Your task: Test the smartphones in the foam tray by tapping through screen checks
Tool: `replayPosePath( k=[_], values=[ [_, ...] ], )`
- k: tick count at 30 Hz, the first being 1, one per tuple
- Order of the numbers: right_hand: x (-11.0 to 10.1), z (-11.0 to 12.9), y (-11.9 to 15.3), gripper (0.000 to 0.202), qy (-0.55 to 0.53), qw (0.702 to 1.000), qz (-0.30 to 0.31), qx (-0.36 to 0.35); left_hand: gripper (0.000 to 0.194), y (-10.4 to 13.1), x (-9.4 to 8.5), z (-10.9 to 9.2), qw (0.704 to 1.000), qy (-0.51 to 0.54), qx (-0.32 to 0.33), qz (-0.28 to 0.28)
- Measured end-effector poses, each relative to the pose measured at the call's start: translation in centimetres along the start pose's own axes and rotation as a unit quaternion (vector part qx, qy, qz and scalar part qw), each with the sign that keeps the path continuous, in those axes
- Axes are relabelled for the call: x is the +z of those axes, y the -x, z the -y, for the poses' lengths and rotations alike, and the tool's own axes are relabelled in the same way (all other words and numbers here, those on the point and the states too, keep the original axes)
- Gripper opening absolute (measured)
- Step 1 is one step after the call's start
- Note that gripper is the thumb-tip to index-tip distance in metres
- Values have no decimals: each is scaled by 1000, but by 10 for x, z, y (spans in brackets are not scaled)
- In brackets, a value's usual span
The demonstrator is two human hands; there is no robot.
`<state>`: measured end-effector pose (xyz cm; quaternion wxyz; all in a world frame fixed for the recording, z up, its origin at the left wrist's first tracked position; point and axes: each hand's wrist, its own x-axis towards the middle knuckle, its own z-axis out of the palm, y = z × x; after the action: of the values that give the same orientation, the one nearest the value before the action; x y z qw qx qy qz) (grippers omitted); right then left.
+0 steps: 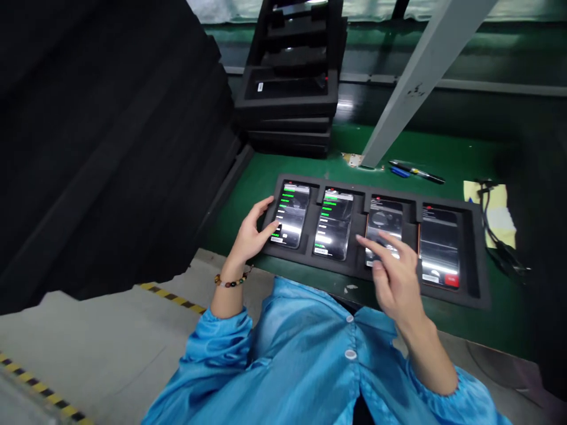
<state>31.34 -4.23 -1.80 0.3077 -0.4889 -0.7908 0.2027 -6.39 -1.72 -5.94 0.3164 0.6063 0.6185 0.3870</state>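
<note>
A black foam tray point(310, 261) lies on the green bench with a row of several smartphones in its slots. At its left end rests my left hand point(251, 234), fingers apart along the rim and thumb at the edge of the leftmost phone point(291, 215). Green and white lines of text show on that screen and on the second phone point(333, 224). My right hand point(396, 274) hovers over the third phone point(383, 221), fingers spread, partly hiding its screen; contact cannot be made out. On the rightmost phone point(439, 245), a red box shows at the lower corner.
Stacked foam trays point(287, 109) with devices stand at the back. A large dark stack point(110, 147) fills the left. A grey post point(411, 88) rises behind the tray. Pens point(416, 171), a yellow paper point(500, 215) and a black cable point(486, 206) lie to the right.
</note>
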Motion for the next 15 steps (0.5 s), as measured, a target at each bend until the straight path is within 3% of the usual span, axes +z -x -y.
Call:
replayPosePath(
  k=[4, 8, 10, 13, 15],
  values=[
    [-29, -24, 25, 46, 10, 991, -95, 95, 75, 2, -4, -3, 1000, -1, 9, 15],
    [-60, -53, 58, 51, 103, 931, -242, 253, 71, -4, -7, -5, 1000, 5, -17, 10],
    [-73, -69, 71, 55, 133, 907, -238, 321, 67, -14, -7, -7, 999, -8, -50, -1],
    [-88, -100, 76, 59, 154, 891, -176, 388, 71, -41, -7, -14, 991, -28, -132, -16],
    [-95, -123, 72, 53, 141, 906, -146, 372, 75, -63, -8, -21, 982, -25, -185, -17]
  ],
)
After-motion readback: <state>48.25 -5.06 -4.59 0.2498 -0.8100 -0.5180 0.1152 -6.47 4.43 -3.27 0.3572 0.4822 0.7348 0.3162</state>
